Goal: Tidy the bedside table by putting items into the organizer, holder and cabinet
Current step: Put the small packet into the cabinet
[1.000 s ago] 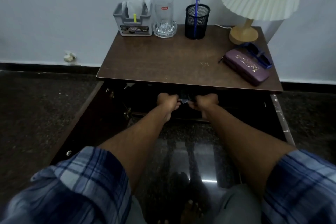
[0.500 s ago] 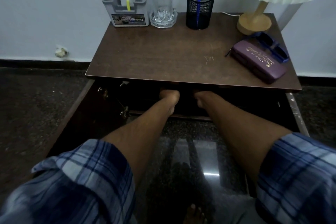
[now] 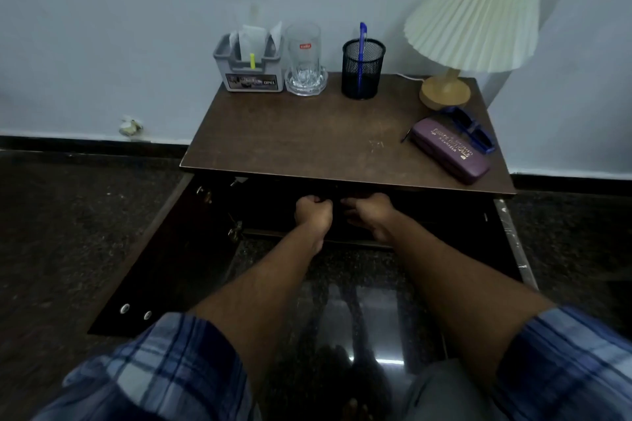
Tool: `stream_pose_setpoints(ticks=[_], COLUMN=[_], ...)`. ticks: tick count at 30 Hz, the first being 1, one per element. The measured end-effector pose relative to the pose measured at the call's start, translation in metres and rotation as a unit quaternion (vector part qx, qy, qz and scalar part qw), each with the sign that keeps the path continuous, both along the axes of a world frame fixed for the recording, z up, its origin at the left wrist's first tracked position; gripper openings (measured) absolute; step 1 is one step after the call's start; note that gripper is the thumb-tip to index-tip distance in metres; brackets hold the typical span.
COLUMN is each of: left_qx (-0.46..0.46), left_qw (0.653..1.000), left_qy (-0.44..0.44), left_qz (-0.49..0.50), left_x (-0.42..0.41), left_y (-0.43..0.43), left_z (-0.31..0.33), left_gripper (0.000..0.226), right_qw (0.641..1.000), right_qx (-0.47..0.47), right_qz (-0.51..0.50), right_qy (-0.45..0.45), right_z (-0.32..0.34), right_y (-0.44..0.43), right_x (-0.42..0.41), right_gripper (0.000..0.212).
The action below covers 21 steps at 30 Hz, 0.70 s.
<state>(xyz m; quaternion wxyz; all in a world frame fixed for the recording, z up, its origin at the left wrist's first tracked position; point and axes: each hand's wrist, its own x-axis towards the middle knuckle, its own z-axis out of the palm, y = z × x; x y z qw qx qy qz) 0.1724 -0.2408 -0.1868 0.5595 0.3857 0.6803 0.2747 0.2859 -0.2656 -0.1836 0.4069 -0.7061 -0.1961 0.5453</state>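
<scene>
**A:** Where are the hands?

**B:** Both are at 6 o'clock, under the front edge of the tabletop (image 3: 307,140), reaching into the open cabinet (image 3: 191,243). The left hand (image 3: 313,213) is curled like a fist. The fingers of the right hand (image 3: 371,214) vanish into the dark. I cannot tell whether either holds anything.

**A:** And on top?

**B:** The grey organizer (image 3: 249,75) is at 11 o'clock with papers (image 3: 253,39) in it, and a glass (image 3: 303,55) stands just beside it. The mesh holder (image 3: 363,68) is at 12, with a blue pen (image 3: 361,44) upright inside. The lamp (image 3: 475,10) is at 2. The purple glasses case (image 3: 449,154) is at 3, with the blue glasses (image 3: 472,128) against its far side.
</scene>
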Motion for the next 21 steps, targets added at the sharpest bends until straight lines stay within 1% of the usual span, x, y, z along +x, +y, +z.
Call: stream_pose_setpoints(ticks=[2,4,8,12,14,21], left_qx=[0.002,0.011,0.027,0.041,0.048,0.073], left_qw=[1.0,1.0,0.998,0.997,0.996,0.99], left_qy=[-0.01,-0.021,-0.05,-0.063,-0.067,-0.099], left_qz=[-0.008,-0.015,-0.013,-0.022,-0.034,-0.076], left_x=[0.0,0.0,-0.002,-0.006,-0.008,0.006], left_y=[-0.011,-0.023,-0.045,-0.061,-0.068,-0.092], left_z=[0.009,0.02,0.047,0.073,0.086,0.114], left_gripper=[0.008,0.014,0.009,0.012,0.014,0.013], right_qw=[1.0,0.999,0.997,0.996,0.995,0.989], right_qx=[0.013,0.028,0.058,0.075,0.085,0.134], right_qz=[0.024,0.037,0.046,0.037,0.036,0.026], right_qy=[-0.01,-0.019,-0.02,-0.02,-0.021,-0.063], right_z=[0.015,0.028,0.052,0.074,0.088,0.114], right_y=[-0.012,-0.023,-0.043,-0.062,-0.072,-0.108], right_x=[-0.003,-0.005,-0.009,-0.009,-0.007,0.007], right_gripper=[0.003,0.006,0.007,0.02,0.023,0.019])
